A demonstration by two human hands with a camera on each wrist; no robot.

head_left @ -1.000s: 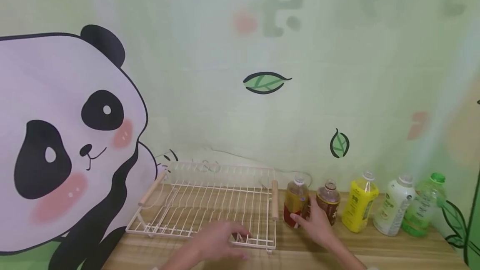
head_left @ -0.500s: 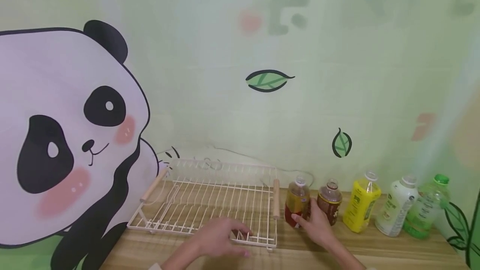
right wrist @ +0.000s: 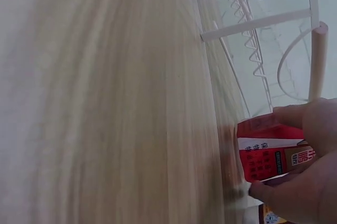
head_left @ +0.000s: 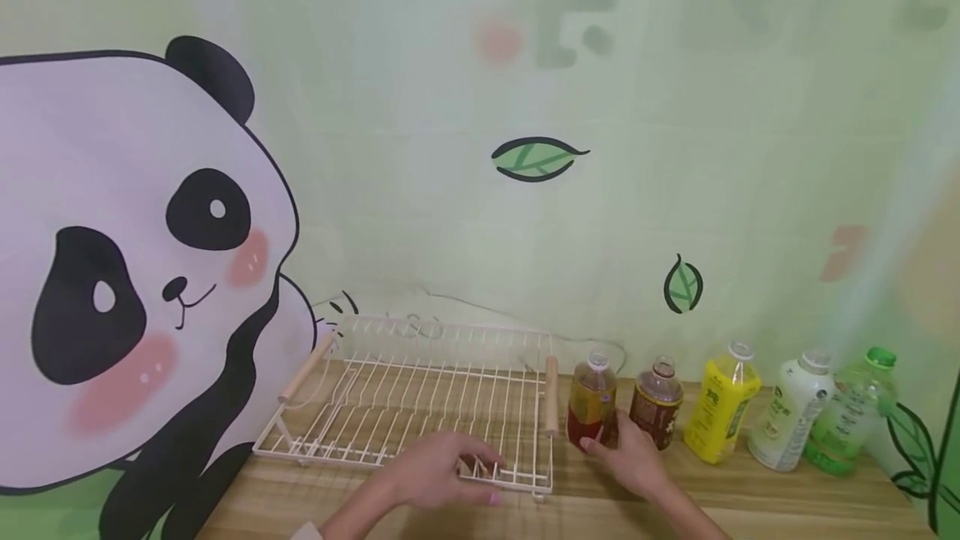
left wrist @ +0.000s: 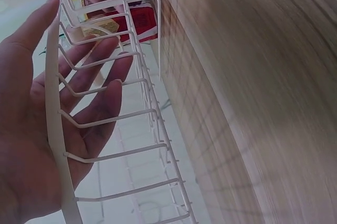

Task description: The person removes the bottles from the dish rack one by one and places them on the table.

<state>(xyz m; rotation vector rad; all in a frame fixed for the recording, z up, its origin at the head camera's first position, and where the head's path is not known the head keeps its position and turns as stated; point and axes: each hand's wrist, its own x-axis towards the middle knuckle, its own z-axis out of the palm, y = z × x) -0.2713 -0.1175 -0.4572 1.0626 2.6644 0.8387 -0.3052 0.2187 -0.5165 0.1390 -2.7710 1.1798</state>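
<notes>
In the head view, a bottle (head_left: 591, 394) with a red and amber label and no cap stands upright on the tabletop, just right of the white wire dish rack (head_left: 300, 456). My right hand (head_left: 633, 458) holds this bottle low down; the right wrist view has thumb and fingers on opposite sides of its red label (right wrist: 263, 155). At the rack's front right is my left hand (head_left: 437, 470), fingers spread and loosely bent, holding nothing. Seen from the left wrist, that hand (left wrist: 31, 113) lies close against the rack's white rail (left wrist: 55, 113); whether it touches is unclear.
Right of the held bottle stand a dark brown bottle (head_left: 657, 415), a yellow one (head_left: 722, 411), a white one (head_left: 790, 419) and a green one (head_left: 851, 419). The rack's wooden handle (head_left: 552, 398) rises beside the held bottle. A panda-printed backdrop (head_left: 420, 190) hangs behind the wooden tabletop (head_left: 750, 502).
The right hand's fingers have slid slightly lower around the red-labelled bottle. The left hand has stayed at the rack's front edge. The head view has shifted slightly.
</notes>
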